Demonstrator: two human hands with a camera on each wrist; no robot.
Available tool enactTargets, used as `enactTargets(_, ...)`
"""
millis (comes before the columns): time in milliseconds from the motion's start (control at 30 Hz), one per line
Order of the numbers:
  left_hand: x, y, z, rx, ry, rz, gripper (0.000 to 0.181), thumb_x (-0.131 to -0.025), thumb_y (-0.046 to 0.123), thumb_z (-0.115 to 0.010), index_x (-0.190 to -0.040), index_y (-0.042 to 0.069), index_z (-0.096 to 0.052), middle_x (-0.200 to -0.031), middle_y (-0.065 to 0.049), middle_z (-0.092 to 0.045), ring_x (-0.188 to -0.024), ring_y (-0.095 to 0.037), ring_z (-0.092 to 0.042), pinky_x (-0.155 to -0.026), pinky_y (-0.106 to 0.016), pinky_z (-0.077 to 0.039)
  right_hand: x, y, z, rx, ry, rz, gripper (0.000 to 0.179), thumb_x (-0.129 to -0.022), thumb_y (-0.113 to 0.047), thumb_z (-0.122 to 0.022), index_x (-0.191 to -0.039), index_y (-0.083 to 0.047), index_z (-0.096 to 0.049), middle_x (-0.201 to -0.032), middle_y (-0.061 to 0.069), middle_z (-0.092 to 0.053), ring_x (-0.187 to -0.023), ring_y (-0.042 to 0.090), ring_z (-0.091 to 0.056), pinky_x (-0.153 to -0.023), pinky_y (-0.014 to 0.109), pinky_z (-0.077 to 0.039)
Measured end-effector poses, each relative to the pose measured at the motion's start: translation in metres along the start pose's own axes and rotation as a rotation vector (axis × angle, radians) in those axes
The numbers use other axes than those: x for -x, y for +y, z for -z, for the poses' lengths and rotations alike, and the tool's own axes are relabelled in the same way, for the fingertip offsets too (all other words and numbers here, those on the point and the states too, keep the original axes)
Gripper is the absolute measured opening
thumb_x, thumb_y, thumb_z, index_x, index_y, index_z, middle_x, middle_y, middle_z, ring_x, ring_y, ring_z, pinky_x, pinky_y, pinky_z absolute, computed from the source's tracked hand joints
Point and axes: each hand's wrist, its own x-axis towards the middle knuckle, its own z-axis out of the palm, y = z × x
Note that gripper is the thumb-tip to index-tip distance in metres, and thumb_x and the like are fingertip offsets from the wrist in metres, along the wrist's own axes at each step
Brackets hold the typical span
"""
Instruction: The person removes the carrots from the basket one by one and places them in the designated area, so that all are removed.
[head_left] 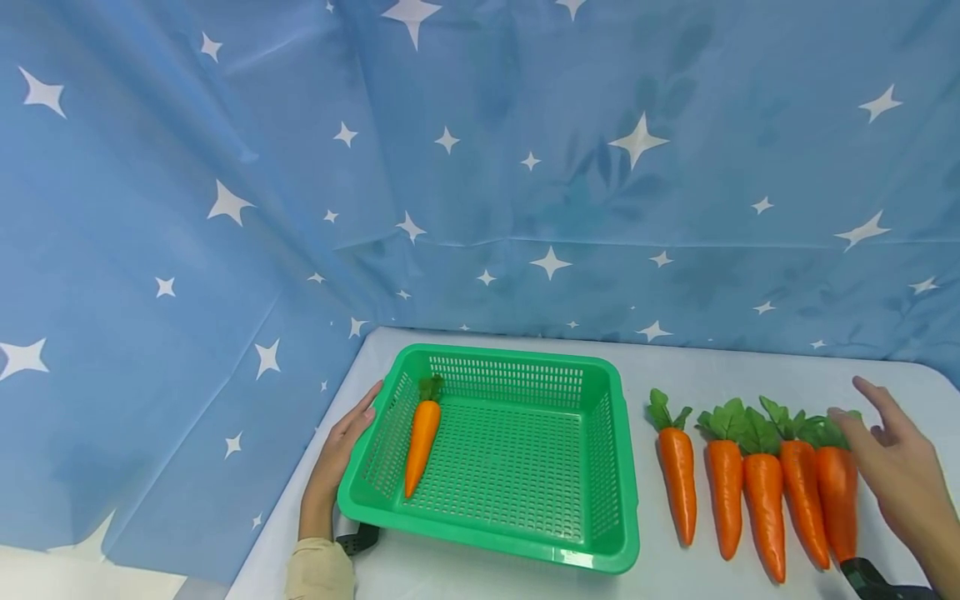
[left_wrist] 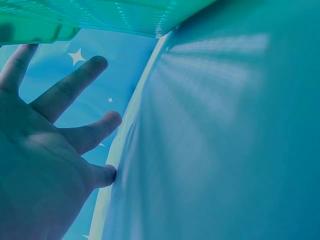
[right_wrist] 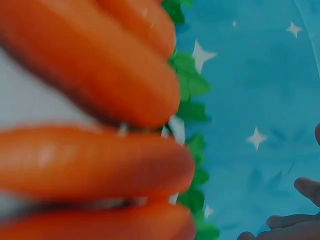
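A green plastic basket [head_left: 498, 537] with mesh sides stands on the table, and one carrot [head_left: 423, 437] with leafy top lies inside along its left end. My left hand [head_left: 345, 454] is at the basket's left side, fingers against the rim; in the left wrist view the hand [left_wrist: 45, 135] has its fingers spread, below the green basket [left_wrist: 110, 15]. My right hand [head_left: 896, 458], fingers extended and apart, hovers by the rightmost carrot [head_left: 836, 500] and holds nothing. Whether it touches the leaves cannot be told. In the right wrist view its fingertips [right_wrist: 307, 187] show at the right edge.
Several more carrots lie in a row right of the basket, including the leftmost carrot [head_left: 677, 483], set slightly apart. A white table [head_left: 517, 583] carries everything. Blue cloth [head_left: 480, 167] with white stars hangs behind and to the left.
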Motion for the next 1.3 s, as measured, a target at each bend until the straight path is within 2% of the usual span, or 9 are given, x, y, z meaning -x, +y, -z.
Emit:
enactTargets(100,-0.001,0.000,0.000,0.004,-0.006,-0.009,0.052,-0.120,0.027,-0.036,-0.171,0.019,-0.032,-0.176,-0.006,-0.025,-0.150,0.001,-0.031,-0.110,-0.017,-0.037,0.002,-0.012,-0.007,-0.034,-0.008,0.068,0.073,-0.114,-0.029,-0.042,-0.171,-0.004,-0.005,-0.175,0.024,0.011,-0.150,0.066,-0.002,-0.107,0.082,-0.019)
enactTargets(233,-0.001,0.000,0.000,0.010,-0.007,-0.008,0.053,-0.119,0.027,-0.037,-0.171,0.019,-0.032,-0.176,-0.005,-0.025,-0.152,-0.001,-0.029,-0.111,-0.017,-0.036,0.003,-0.024,-0.015,-0.094,-0.054,0.112,0.072,-0.115,-0.035,-0.041,-0.173,-0.009,-0.008,-0.176,0.023,0.008,-0.153,0.062,-0.002,-0.110,0.081,-0.016)
enactTargets(433,-0.002,0.000,0.000,0.019,-0.009,-0.003,0.053,-0.119,0.028,-0.038,-0.171,0.020,-0.032,-0.176,-0.004,-0.026,-0.153,-0.004,-0.029,-0.112,-0.017,-0.037,0.006,-0.041,-0.029,-0.157,-0.131,0.164,0.072,-0.115,-0.042,-0.041,-0.174,-0.015,-0.010,-0.176,0.024,-0.003,-0.152,0.063,-0.012,-0.108,0.083,-0.020)
enactTargets(600,-0.002,0.000,0.000,0.021,-0.019,-0.009,0.052,-0.120,0.027,-0.037,-0.171,0.020,-0.032,-0.176,-0.003,-0.025,-0.155,-0.005,-0.027,-0.113,-0.017,-0.034,0.006,-0.062,-0.049,-0.237,-0.176,0.214,0.070,-0.116,-0.042,-0.042,-0.174,-0.015,-0.013,-0.177,0.019,-0.006,-0.157,0.053,-0.009,-0.116,0.077,-0.014)
enactTargets(900,0.001,0.001,-0.001,-0.007,0.011,-0.010,0.052,-0.119,0.026,-0.038,-0.170,0.019,-0.034,-0.176,-0.004,-0.026,-0.155,-0.005,-0.026,-0.112,-0.015,-0.033,0.013,-0.110,-0.082,-0.357,-0.266,0.291,0.066,-0.116,-0.041,-0.046,-0.173,-0.016,-0.026,-0.171,0.024,-0.030,-0.153,0.052,-0.028,-0.114,0.077,-0.025)
enactTargets(1167,0.001,-0.001,0.001,0.010,-0.004,0.006,0.052,-0.119,0.028,-0.038,-0.171,0.021,-0.033,-0.175,-0.003,-0.027,-0.152,-0.003,-0.031,-0.110,-0.018,-0.039,0.022,-0.144,-0.106,-0.449,-0.343,0.356,0.063,-0.116,-0.035,-0.050,-0.171,-0.013,-0.031,-0.168,0.020,-0.038,-0.153,0.043,-0.034,-0.118,0.071,-0.027)
enactTargets(1300,0.000,-0.001,0.001,0.015,0.000,0.010,0.052,-0.119,0.029,-0.039,-0.170,0.021,-0.034,-0.175,-0.002,-0.028,-0.151,-0.001,-0.033,-0.109,-0.019,-0.041,0.026,-0.161,-0.118,-0.447,-0.361,0.367,0.062,-0.115,-0.034,-0.052,-0.170,-0.012,-0.034,-0.166,0.019,-0.042,-0.153,0.041,-0.036,-0.118,0.070,-0.028)
